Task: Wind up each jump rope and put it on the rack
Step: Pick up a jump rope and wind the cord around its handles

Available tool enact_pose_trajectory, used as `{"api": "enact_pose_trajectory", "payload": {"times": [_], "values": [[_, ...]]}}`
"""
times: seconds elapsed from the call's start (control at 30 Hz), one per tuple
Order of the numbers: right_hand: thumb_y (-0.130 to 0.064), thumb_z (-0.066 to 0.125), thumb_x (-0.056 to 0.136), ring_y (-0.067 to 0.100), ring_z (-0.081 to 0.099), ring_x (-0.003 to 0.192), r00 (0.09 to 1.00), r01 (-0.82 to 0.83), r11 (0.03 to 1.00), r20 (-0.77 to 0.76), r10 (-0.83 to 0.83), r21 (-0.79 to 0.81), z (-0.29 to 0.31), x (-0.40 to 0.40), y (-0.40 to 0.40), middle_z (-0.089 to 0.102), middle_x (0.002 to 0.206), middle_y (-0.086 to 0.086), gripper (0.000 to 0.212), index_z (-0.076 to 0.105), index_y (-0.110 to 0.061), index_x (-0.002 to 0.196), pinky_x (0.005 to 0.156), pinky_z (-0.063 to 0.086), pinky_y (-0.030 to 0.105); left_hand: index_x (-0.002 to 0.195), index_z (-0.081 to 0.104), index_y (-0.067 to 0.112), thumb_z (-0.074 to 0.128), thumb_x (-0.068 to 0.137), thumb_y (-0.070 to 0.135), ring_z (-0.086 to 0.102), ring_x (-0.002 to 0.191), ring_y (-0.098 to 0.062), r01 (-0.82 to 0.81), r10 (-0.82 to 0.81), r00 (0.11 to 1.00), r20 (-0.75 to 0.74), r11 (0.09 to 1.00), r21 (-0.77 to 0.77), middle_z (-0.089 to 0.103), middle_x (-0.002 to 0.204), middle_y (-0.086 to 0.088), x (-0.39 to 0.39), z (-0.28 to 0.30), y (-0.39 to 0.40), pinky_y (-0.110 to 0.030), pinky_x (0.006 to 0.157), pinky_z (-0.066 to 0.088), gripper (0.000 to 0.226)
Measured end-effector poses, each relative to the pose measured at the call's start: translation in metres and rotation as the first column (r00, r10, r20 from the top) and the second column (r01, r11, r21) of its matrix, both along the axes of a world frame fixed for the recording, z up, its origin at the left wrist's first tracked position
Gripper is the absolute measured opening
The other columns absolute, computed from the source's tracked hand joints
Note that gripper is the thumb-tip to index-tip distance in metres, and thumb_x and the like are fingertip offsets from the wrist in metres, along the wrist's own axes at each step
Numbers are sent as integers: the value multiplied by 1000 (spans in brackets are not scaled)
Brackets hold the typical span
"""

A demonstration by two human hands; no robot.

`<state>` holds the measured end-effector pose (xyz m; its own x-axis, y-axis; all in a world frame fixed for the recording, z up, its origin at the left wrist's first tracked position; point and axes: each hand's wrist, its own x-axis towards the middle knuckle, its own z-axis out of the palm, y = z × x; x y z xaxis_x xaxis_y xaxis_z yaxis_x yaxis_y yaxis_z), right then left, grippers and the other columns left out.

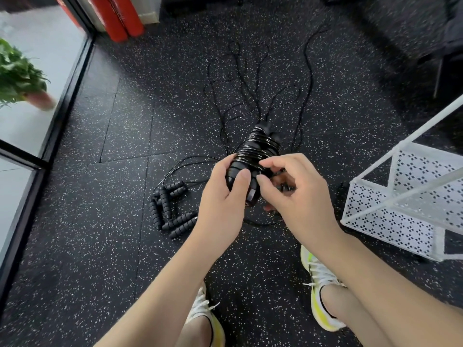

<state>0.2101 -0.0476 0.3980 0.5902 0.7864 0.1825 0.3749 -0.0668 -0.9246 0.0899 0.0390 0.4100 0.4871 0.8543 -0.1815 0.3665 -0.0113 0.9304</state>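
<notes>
- Black cord, glossy, wound in tight turns round a pair of handles: the wound jump rope, held up above the floor at the centre of the view, its far end tilted away from the person.
- Left hand: fingers curled round the near end of the bundle, thumb laid across its front; it grips the bundle.
- Right hand: thumb and forefinger pinch the cord at the near right side of the bundle; the other fingers are curled behind, partly hiding the cord's loose end.
- Loose cords: several thin black lines trailing over the floor beyond the bundle, crossing one another; which belongs to which rope cannot be told.
- Spare handles: a cluster of ribbed black grips lying on the floor just left of the left hand, cords running from them.
- Rack: white perforated metal, with slanted white bars, standing on the floor near the right hand, apart from the bundle.
- Floor: black rubber tiles flecked with white.
- Shoes: white and yellow, laced, below the forearms, one each side.
- Potted plant: green leaves, pinkish pot, behind the glass at far left.
- Red cylinders: upright, top left, beside the dark window frame.
</notes>
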Motion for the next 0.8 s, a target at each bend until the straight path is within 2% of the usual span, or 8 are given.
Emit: {"api": "enact_pose_trajectory", "payload": {"times": [0.13, 0.2, 0.33, 0.43, 0.5, 0.6, 0.73, 0.8], "values": [[-23, 74, 92, 14, 65, 86, 998, 14, 1000, -67, -14, -3, 2, 1, 0, 58, 105, -17, 18, 72, -25, 110, 58, 61, 36, 143, 50, 28, 53, 106, 29, 61, 97, 10, -3, 3, 1000, -8, 1000, 2, 66, 113, 18, -1, -1, 0, -4, 79, 43, 38], [-26, 75, 92, 14, 66, 87, 998, 14, 1000, -64, -13, 2, 3, 2, 1, 58, 105, -16, 18, 72, -26, 109, 61, 60, 30, 142, 52, 28, 53, 106, 29, 62, 98, 9, -8, 8, 1000, -2, 1000, -4, 67, 112, 17, 0, -1, 0, -6, 80, 44, 36], [-25, 70, 95, 6, 61, 89, 989, 8, 1000, 151, -6, -15, 1, 5, 1, 59, 107, -9, 18, 69, -18, 111, 77, 44, 9, 141, 54, 27, 53, 106, 28, 62, 96, 8, -9, 9, 1000, 2, 1000, -18, 68, 112, 16, 3, -1, -2, -6, 78, 45, 35], [-21, 66, 98, 1, 57, 85, 968, -2, 1000, 253, 3, -5, -2, 6, 0, 55, 107, -6, 17, 66, -13, 113, 76, 40, 5, 140, 54, 28, 54, 106, 28, 63, 96, 8, -2, 2, 1000, 7, 1000, -20, 69, 111, 17, 4, -1, -3, -8, 79, 45, 35], [-15, 65, 97, -5, 55, 88, 952, 9, 1000, 305, -14, 18, -3, 5, -1, 53, 106, -4, 16, 65, -8, 112, 77, 39, 3, 141, 54, 25, 53, 106, 24, 62, 88, 11, 19, -18, 1000, 13, 999, -28, 71, 100, 22, 5, 0, -5, -8, 76, 46, 35], [-12, 62, 98, -1, 54, 89, 936, 35, 999, 350, -47, 41, -4, 4, -1, 53, 105, -1, 15, 65, -6, 111, 77, 38, 2, 140, 54, 20, 53, 106, 19, 60, 74, 11, 40, -39, 999, 14, 998, -40, 70, 83, 23, 5, 0, -8, -6, 69, 45, 34], [-21, 54, 101, -1, 52, 81, 912, 56, 998, 405, -64, 31, -5, 2, -1, 50, 103, -4, 23, 65, -7, 115, 73, 37, 3, 142, 53, 25, 53, 105, 26, 65, 90, 2, 44, -44, 999, 5, 999, -30, 71, 105, 13, 5, 2, -7, -16, 80, 48, 37], [-21, 55, 102, 2, 51, 76, 908, 42, 999, 417, -42, 9, -6, 3, 0, 50, 103, -5, 23, 65, -8, 117, 73, 39, 5, 140, 54, 28, 53, 105, 27, 64, 95, 3, 43, -43, 999, 1, 998, -35, 70, 110, 14, 3, 0, -5, -14, 81, 47, 35]]}}
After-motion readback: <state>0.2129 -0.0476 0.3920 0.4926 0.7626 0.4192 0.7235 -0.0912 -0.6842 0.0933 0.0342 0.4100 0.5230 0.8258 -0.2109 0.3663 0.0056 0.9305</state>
